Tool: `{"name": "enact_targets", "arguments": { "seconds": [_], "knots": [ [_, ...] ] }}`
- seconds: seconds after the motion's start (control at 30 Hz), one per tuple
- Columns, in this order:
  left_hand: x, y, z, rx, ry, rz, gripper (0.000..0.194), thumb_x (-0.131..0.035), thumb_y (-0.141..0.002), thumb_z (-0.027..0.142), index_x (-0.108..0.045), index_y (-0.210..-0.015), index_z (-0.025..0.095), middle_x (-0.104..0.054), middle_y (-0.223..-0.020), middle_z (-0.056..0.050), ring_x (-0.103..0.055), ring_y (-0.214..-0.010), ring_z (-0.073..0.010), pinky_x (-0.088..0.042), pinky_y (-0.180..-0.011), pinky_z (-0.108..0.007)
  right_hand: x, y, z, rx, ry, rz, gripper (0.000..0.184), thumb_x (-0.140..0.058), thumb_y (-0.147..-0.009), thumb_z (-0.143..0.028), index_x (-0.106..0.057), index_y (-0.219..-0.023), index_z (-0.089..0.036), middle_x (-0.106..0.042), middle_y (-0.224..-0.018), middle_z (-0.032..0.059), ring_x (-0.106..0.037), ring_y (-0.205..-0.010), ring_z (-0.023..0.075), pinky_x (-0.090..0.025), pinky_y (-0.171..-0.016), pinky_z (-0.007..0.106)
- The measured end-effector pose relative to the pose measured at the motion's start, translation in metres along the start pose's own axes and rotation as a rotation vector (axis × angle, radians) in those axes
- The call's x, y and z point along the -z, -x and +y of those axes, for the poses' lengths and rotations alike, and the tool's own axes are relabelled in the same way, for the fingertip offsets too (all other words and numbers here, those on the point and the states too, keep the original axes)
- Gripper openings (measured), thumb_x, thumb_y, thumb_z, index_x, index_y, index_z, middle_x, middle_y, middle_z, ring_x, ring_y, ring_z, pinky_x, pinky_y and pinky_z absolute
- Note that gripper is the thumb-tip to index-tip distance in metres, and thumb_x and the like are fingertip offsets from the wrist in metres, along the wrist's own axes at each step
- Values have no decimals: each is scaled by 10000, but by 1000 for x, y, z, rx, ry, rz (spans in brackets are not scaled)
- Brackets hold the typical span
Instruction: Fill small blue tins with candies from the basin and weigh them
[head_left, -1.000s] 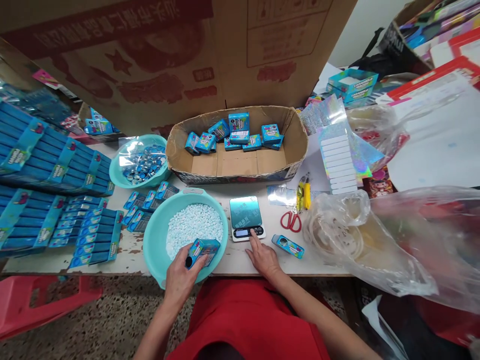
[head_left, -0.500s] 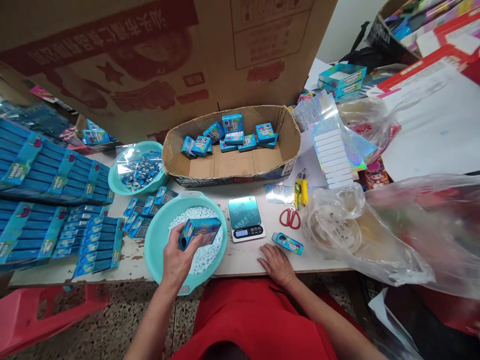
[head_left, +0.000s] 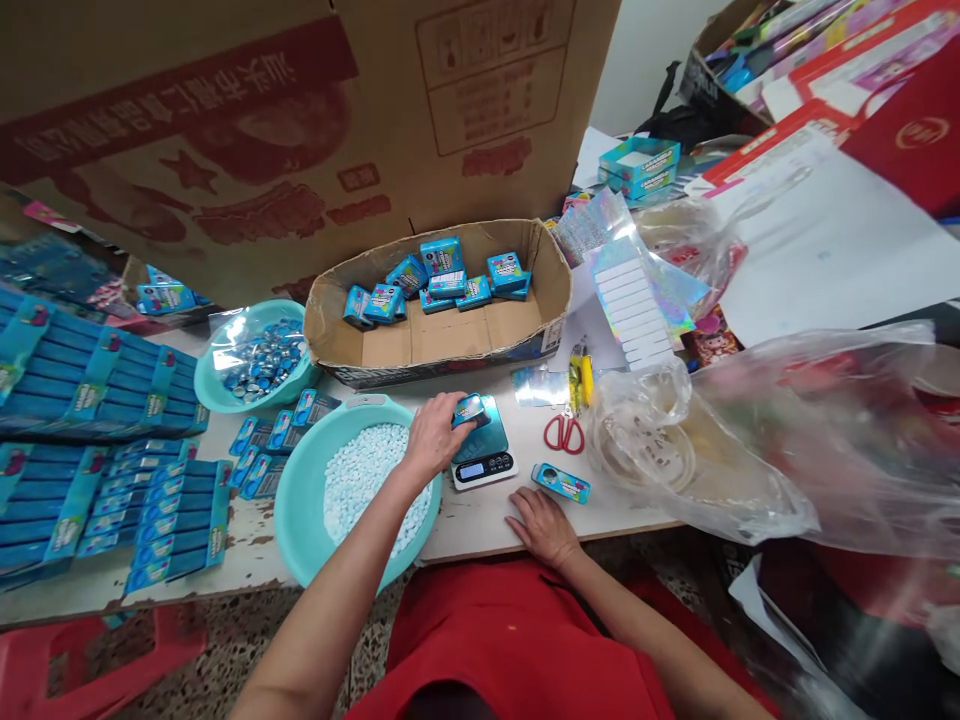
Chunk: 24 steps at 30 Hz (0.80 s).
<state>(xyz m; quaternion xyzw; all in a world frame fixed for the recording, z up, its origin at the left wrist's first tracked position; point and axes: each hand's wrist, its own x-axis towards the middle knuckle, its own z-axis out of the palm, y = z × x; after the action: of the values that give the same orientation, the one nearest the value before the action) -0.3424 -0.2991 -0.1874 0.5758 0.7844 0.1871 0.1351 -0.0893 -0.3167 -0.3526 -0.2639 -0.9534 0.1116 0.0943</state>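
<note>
My left hand [head_left: 433,436] is closed around a small blue box [head_left: 469,409] and holds it on the platform of a small digital scale [head_left: 487,464]. My right hand [head_left: 541,524] lies flat on the table edge with fingers stretched out, empty, just below a small blue packet [head_left: 561,483]. A teal basin [head_left: 300,500] with white pellets [head_left: 360,480] sits under my left forearm.
A shallow cardboard tray [head_left: 540,300] holds several blue boxes. A second teal bowl [head_left: 206,375] holds shiny blue pieces. Flat blue cartons [head_left: 90,370] are stacked left. Red scissors [head_left: 562,432], a yellow tool [head_left: 581,380], holographic sheets [head_left: 634,300] and a clear plastic bag [head_left: 750,450] lie right.
My left hand has carried the blue box from over the pellet basin to the scale. My right hand left the scale's buttons and rests at the table edge.
</note>
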Motion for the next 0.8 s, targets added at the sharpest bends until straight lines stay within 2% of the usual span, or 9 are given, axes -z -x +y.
{"name": "enact_targets", "arguments": {
  "seconds": [0.17, 0.37, 0.5, 0.6, 0.73, 0.8],
  "knots": [
    [-4, -1, -1, 21, -57, -50, 361, -619, -803, 331, -552, -1136, 209, -627, -1024, -56, -556, -961, -240, -404, -815, -340, 2, -1, -2, -11, -31, -4, 326, -464, -910, -351, -573, -1158, -169, -613, -1117, 117, -551, -994, 246, -441, -875, 366],
    [-10, -3, -4, 10, -70, -46, 352, -585, -817, 344, -562, -1138, 202, -641, -1046, -59, -565, -988, -246, -414, -845, -345, 9, -5, -3, -16, -70, -30, 316, -419, -925, -330, -568, -1147, -162, -596, -1120, 146, -542, -994, 273, -431, -869, 393],
    [-8, -3, -6, -55, 25, -9, 405, -514, -827, 429, -570, -1126, 161, -640, -1068, -107, -574, -975, -275, -426, -849, -377, 17, -11, -6, -17, -33, -94, 366, -491, -886, -430, -548, -1131, -165, -591, -1118, 119, -529, -991, 257, -435, -877, 382],
    [-14, -9, -14, -66, 4, 53, 448, -494, -789, 505, -582, -1094, 190, -647, -1042, -103, -581, -950, -295, -436, -824, -386, 16, -17, 1, -12, 5, -142, 440, -515, -845, -539, -530, -1111, -188, -590, -1113, 78, -518, -971, 227, -444, -845, 360],
    [-19, -15, -21, -72, -39, 33, 442, -434, -790, 568, -537, -1115, 287, -646, -1039, -39, -575, -977, -294, -444, -816, -395, 15, -20, 9, -11, 20, -164, 427, -471, -861, -564, -526, -1049, -184, -592, -1054, 69, -504, -912, 202, -440, -766, 333],
    [-18, -14, -20, -70, -50, 28, 460, -411, -789, 591, -531, -1116, 290, -644, -1040, -44, -578, -976, -299, -449, -799, -391, 17, -19, 9, -7, 17, -160, 421, -470, -864, -559, -523, -1034, -178, -589, -1049, 69, -498, -899, 202, -436, -731, 328]
  ]
}}
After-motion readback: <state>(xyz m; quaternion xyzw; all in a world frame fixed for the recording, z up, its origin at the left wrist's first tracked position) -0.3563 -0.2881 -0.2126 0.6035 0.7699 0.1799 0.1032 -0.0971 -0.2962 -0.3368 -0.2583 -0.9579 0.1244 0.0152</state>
